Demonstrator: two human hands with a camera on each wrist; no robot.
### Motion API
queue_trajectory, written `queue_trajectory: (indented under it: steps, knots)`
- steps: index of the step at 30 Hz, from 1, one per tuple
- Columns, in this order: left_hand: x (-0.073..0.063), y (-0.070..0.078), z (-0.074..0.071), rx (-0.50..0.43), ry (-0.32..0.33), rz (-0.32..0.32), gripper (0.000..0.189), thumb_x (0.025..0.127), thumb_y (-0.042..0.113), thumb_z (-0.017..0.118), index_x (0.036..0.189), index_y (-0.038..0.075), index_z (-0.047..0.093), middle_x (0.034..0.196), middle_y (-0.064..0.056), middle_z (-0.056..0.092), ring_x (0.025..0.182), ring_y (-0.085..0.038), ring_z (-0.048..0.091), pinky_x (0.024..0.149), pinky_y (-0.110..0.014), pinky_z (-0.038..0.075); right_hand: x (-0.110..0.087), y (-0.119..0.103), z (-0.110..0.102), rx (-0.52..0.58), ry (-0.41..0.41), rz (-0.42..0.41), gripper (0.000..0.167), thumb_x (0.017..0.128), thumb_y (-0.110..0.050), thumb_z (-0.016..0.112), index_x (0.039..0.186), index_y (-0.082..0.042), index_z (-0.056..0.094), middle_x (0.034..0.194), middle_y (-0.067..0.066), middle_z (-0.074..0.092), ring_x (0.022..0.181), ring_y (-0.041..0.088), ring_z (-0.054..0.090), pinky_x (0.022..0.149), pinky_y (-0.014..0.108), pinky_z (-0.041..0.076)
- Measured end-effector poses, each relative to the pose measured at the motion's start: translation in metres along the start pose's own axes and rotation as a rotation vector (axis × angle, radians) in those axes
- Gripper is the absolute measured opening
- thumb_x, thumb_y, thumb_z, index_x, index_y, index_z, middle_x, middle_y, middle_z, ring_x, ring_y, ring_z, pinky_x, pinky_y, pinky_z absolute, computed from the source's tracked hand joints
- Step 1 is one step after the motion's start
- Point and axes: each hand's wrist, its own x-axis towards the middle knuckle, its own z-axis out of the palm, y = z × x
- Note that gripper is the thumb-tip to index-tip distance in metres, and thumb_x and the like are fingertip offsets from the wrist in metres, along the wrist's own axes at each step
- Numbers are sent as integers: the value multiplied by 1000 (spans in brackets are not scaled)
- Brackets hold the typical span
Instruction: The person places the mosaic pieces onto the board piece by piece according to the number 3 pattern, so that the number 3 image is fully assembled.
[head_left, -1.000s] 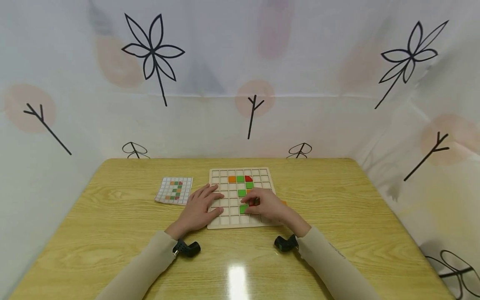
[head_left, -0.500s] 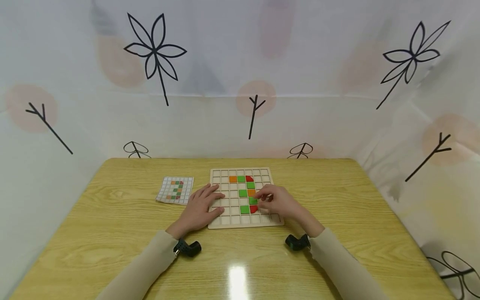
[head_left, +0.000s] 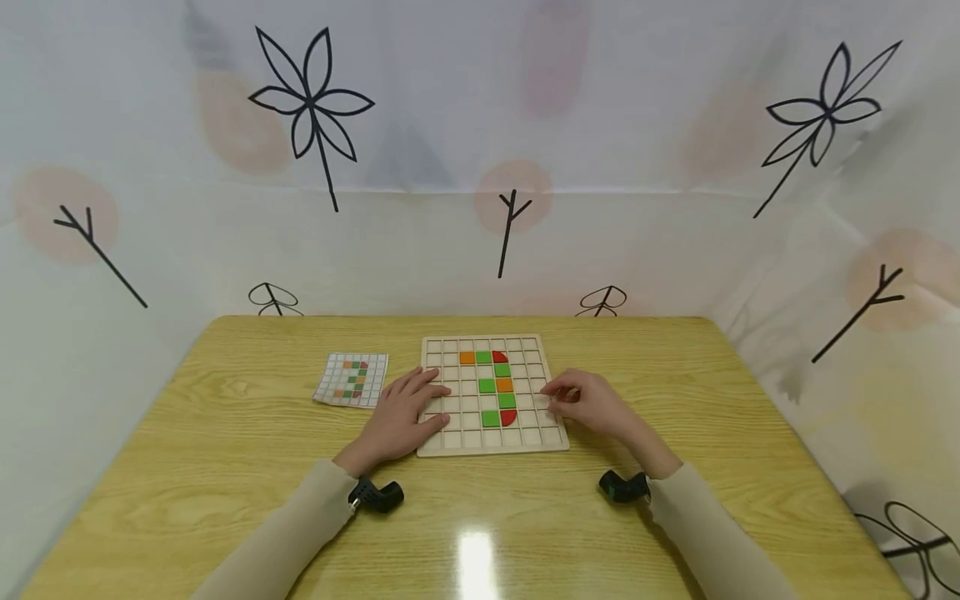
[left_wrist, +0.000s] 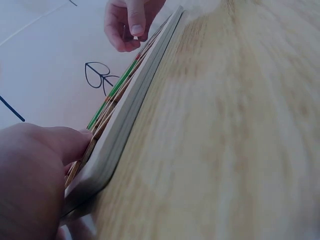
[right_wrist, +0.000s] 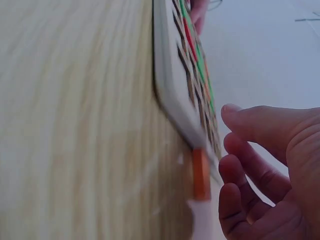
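A wooden grid board (head_left: 459,444) lies on the table with green, orange and red tiles in its squares. Among them are a red quarter-round tile (head_left: 508,417) low in the pattern and an orange square (head_left: 504,385) higher up. My left hand (head_left: 405,419) rests with spread fingers on the board's left side. By the right edge hovers my right hand (head_left: 592,404), its thumb and fingers bent but apart and holding nothing. An orange tile (right_wrist: 201,175) lies against the board's edge below those fingers in the right wrist view; the hand hides it in the head view.
To the left of the board lies a paper card (head_left: 351,380) printed with a coloured grid pattern. The wooden table (head_left: 247,467) runs back to a white cloth (head_left: 420,250) with plant drawings, which hangs behind and at both sides.
My right hand has left the lower tiles and moved right to the board's edge, uncovering the red quarter-round tile in its square. The left hand has stayed in place.
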Motion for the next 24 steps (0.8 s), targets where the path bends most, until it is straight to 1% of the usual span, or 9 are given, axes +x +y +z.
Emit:
queue_trajectory:
  steps: [4,10,16,22,24]
  knots:
    - [0,-1,1,-3,-4,0,43,101,44,56,137,20,60,158,-8,35,148,-33,21,111,-62,20,-8,10,-4,-6,7,7,21,89,-8,76,110,-6,74,100,2,67,89,17,61,77,32,52]
    - [0,-2,3,5,-9,-6,44,101,45,55,137,21,59,159,-7,34,149,-32,20,112,-61,20,-18,22,-12,-35,2,9,22,90,-14,76,111,-9,73,104,1,68,91,17,61,78,30,51]
    - [0,-1,2,3,-6,-5,44,101,45,56,137,21,60,159,-7,34,149,-32,21,112,-61,20,-22,29,-20,13,-43,41,26,91,-15,75,116,-8,72,110,5,66,93,18,58,78,28,48]
    - [-1,0,1,4,-3,-1,44,101,44,56,137,20,60,159,-8,35,148,-32,21,111,-62,21,-19,30,-19,0,-48,45,29,90,-17,76,117,-8,72,105,5,64,88,17,55,74,29,46]
    - [-1,0,1,5,-6,0,44,101,44,56,137,20,60,159,-8,35,148,-32,21,111,-62,21,-19,29,-17,-4,-41,65,29,89,-17,78,116,-9,72,102,3,64,85,17,54,73,29,45]
